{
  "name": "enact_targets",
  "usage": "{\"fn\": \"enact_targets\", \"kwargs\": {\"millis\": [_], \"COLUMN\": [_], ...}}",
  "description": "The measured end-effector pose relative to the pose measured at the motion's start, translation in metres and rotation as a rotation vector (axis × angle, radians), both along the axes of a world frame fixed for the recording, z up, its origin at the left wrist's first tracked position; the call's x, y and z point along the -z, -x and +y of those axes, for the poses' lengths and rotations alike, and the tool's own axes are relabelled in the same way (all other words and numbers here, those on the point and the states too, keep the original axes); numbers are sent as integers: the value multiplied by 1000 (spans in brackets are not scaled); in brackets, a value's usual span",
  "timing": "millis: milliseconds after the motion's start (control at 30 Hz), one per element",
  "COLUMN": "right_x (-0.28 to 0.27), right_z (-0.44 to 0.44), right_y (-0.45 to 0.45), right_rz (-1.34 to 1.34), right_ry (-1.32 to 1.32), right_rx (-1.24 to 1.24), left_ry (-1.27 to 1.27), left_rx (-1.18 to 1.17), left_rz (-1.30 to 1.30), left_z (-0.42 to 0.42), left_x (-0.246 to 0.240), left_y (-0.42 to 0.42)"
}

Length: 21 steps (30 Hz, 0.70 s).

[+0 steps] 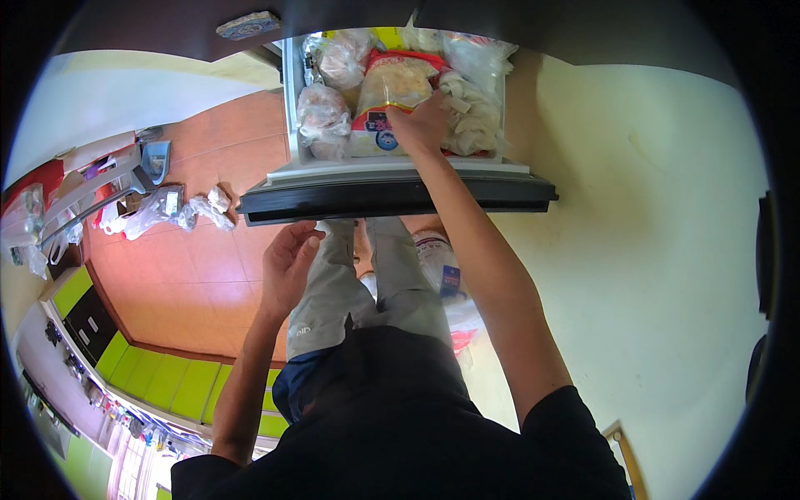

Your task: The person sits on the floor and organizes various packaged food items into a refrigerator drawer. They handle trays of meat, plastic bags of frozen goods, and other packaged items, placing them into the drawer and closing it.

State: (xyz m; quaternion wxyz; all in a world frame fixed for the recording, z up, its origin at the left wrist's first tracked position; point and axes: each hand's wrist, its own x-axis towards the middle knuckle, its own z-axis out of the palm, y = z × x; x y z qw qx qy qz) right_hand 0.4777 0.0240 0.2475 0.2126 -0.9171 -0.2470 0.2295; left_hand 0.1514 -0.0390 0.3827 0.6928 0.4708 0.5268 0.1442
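A pulled-out freezer drawer with a black front stands before me, filled with plastic-wrapped food. My right hand reaches over its front and touches the right side of a red and clear food bag; whether the fingers grip it, I cannot tell. Wrapped bundles lie left of that bag, and a whitish bagged bundle lies to its right, beside my fingers. My left hand hangs just below the drawer front at the left, fingers loosely curled and apart, with nothing in it.
Plastic bags and a blue dustpan lie on the tiled floor at left. A large printed bag stands by my legs. Green cabinets line the lower left. A pale wall rises at right.
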Motion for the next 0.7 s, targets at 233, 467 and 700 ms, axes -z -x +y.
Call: {"fn": "enact_targets", "kwargs": {"millis": [233, 467, 700], "right_x": [-30, -44, -31], "right_z": [-54, -110, -118], "right_y": [-65, -148, -164], "right_rz": [-254, 22, 96], "right_ry": [-210, 334, 287], "right_rx": [-263, -322, -403], "left_ry": [33, 38, 90], "left_rx": [32, 69, 82], "left_rz": [-33, -61, -90], "left_z": [19, 30, 24], "left_x": [1, 10, 26], "left_y": [-10, -25, -37]}}
